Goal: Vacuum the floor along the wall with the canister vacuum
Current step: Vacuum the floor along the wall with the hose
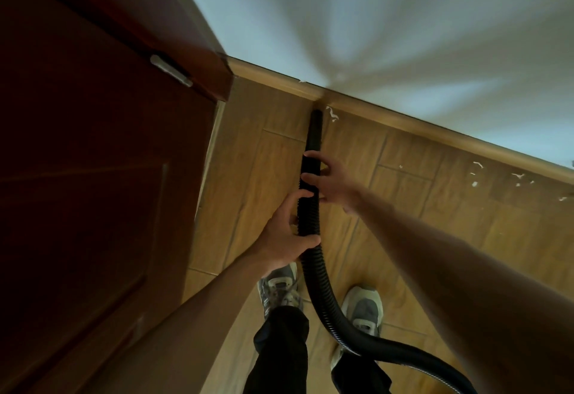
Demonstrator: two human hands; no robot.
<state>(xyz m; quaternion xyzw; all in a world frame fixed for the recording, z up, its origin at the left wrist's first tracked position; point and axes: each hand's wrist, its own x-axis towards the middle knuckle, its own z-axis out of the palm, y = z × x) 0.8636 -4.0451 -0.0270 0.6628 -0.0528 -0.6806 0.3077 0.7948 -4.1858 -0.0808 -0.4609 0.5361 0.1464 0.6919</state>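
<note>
A black ribbed vacuum hose (313,272) runs from the lower right up between my feet. Its open end (316,115) sits on the wood-look floor right at the baseboard (403,120) below the white wall. My left hand (285,232) grips the hose from the left, thumb across its near side. Higher up, my right hand (329,179) holds the hose with fingers curled over it from the right. A white scrap (332,113) lies just right of the hose end. More white scraps (497,177) are scattered along the baseboard at the right. The canister is out of view.
A dark red wooden door (93,176) with a metal hinge (170,71) fills the left side, its frame meeting the baseboard at the corner. My two grey shoes (281,288) stand on the floor either side of the hose.
</note>
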